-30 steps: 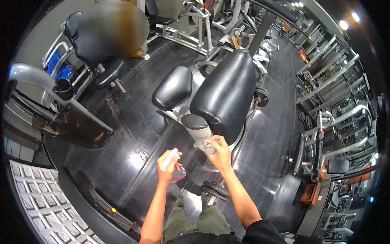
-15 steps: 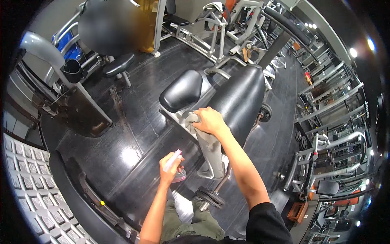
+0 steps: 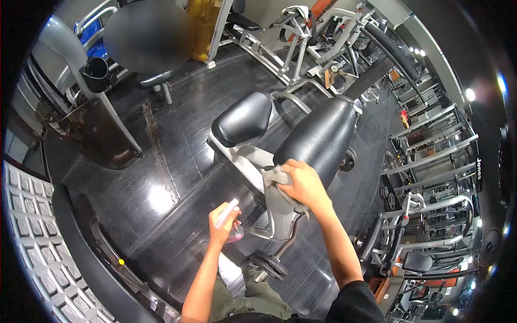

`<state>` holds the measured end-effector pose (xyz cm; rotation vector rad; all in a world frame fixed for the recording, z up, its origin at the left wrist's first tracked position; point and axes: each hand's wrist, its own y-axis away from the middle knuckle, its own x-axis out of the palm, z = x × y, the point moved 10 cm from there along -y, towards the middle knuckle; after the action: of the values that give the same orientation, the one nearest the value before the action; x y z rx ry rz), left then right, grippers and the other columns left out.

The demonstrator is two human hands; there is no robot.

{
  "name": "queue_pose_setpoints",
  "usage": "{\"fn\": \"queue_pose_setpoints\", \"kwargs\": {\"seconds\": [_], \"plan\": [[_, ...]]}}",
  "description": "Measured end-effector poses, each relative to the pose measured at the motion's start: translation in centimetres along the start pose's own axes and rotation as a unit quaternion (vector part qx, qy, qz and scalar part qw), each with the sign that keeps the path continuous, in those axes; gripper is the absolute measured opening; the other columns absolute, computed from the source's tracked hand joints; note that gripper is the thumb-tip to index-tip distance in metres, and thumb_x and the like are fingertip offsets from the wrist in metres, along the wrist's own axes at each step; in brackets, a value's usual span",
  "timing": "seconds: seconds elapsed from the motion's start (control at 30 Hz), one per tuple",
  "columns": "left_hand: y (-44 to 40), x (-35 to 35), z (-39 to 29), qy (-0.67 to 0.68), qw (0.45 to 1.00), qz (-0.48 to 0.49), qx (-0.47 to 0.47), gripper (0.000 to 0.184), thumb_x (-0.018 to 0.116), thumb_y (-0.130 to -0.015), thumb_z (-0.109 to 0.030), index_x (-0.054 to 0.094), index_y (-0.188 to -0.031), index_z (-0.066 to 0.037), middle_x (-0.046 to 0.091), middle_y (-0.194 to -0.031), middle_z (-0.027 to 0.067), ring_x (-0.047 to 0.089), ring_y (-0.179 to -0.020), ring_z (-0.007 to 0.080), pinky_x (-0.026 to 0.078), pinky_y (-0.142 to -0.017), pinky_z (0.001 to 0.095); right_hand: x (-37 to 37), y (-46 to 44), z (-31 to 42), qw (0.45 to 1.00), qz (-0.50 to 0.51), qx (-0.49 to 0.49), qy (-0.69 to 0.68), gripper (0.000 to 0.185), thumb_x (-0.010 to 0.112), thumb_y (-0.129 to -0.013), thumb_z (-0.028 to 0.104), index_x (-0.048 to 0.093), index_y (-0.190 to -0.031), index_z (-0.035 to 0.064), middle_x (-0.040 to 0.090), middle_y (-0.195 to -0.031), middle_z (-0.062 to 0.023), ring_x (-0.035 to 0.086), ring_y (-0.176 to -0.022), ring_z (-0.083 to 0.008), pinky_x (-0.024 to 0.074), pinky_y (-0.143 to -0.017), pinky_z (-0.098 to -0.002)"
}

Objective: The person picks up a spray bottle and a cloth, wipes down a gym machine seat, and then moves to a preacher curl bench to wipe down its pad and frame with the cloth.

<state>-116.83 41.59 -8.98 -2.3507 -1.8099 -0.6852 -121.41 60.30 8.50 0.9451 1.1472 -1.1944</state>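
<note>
My right hand [image 3: 303, 184] grips a grey cloth [image 3: 276, 176] and presses it on the pale metal frame [image 3: 280, 212] of a gym bench. Right above the hand lies the long black bench pad [image 3: 318, 134]. The smaller black seat pad [image 3: 243, 119] is up and to the left. Lower down, my left hand [image 3: 222, 222] is wrapped round a spray bottle [image 3: 235, 232] with a white-pink top and a clear body, held in the air apart from the bench. The fingers partly cover the bottle.
A curl bar with black weight plates [image 3: 267, 266] lies on the floor by my legs. A weight machine [image 3: 99, 129] stands at the left, near a white textured panel [image 3: 37, 237]. Racks [image 3: 431, 134] line the right side. The floor [image 3: 183, 156] is dark.
My right hand has moved right and down along the bench frame with the cloth. The view has shifted slightly. My left hand still holds the spray bottle in nearly the same place.
</note>
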Motion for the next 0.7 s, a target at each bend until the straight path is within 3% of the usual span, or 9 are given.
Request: {"fn": "queue_pose_setpoints", "kwargs": {"seconds": [0.17, 0.3, 0.43, 0.5, 0.6, 0.7], "plan": [[-0.2, 0.1, 1.3, 0.015, 1.000, 0.005, 0.007, 0.024, 0.062, -0.093, -0.020, 0.064, -0.096, 0.004, 0.066, -0.081, 0.0114, 0.058, -0.049, 0.0127, 0.052, -0.050, 0.0264, 3.0, -2.5, 2.6, 0.995, -0.034, -0.033, 0.086, 0.041, 0.080, -0.063, 0.016, 0.066, -0.101, 0.0089, 0.062, -0.096, -0.0057, 0.059, -0.095, -0.0296, 0.0550, -0.074, -0.0410], [-0.3, 0.2, 1.1, 0.027, 1.000, 0.004, 0.013, 0.023, 0.062, -0.092, -0.019, 0.064, -0.095, 0.003, 0.066, -0.082, 0.0114, 0.059, -0.049, 0.0122, 0.051, -0.050, 0.0260, 2.0, 1.3, 3.6, 0.995, 0.027, -0.029, 0.093, 0.044, 0.076, -0.060, 0.009, 0.068, -0.102, 0.0156, 0.059, -0.106, -0.0003, 0.056, -0.095, -0.0245, 0.0559, -0.076, -0.0360], [-0.3, 0.2, 0.8, 0.047, 0.999, -0.011, 0.010, 0.017, 0.063, -0.092, -0.013, 0.065, -0.086, 0.003, 0.065, -0.074, 0.0069, 0.056, -0.050, 0.0095, 0.049, -0.051, 0.0245, 0.7, 5.5, 3.6, 0.993, 0.008, -0.014, 0.119, 0.048, 0.072, -0.058, 0.003, 0.069, -0.103, 0.0196, 0.058, -0.107, 0.0037, 0.057, -0.097, -0.0215, 0.0579, -0.069, -0.0328], [-0.4, -0.2, 1.1, 0.023, 1.000, -0.009, 0.002, 0.023, 0.061, -0.092, -0.018, 0.063, -0.094, 0.004, 0.066, -0.081, 0.0118, 0.059, -0.050, 0.0128, 0.052, -0.050, 0.0260, 1.9, 6.9, 3.1, 0.992, 0.015, -0.018, 0.126, 0.052, 0.074, -0.062, 0.005, 0.066, -0.111, 0.0215, 0.056, -0.113, 0.0021, 0.055, -0.100, -0.0203, 0.0590, -0.064, -0.0293], [-0.3, -0.5, 1.0, 0.032, 0.999, -0.018, 0.002, 0.023, 0.062, -0.092, -0.018, 0.063, -0.096, 0.004, 0.066, -0.081, 0.0119, 0.058, -0.049, 0.0129, 0.052, -0.051, 0.0263, 2.2, 7.1, 3.5, 0.992, -0.062, -0.017, 0.111, 0.053, 0.071, -0.064, 0.008, 0.065, -0.114, 0.0221, 0.058, -0.107, 0.0063, 0.056, -0.097, -0.0196, 0.0588, -0.064, -0.0294], [0.1, -0.9, 0.7, 0.056, 0.998, -0.027, 0.006, 0.018, 0.063, -0.091, -0.014, 0.065, -0.087, 0.003, 0.065, -0.075, 0.0073, 0.058, -0.051, 0.0101, 0.048, -0.049, 0.0238, 3.7, 5.2, 5.0, 0.980, -0.091, -0.081, 0.157, 0.045, 0.067, -0.069, 0.012, 0.065, -0.113, 0.0207, 0.059, -0.107, 0.0046, 0.056, -0.097, -0.0199, 0.0577, -0.063, -0.0300]]}}
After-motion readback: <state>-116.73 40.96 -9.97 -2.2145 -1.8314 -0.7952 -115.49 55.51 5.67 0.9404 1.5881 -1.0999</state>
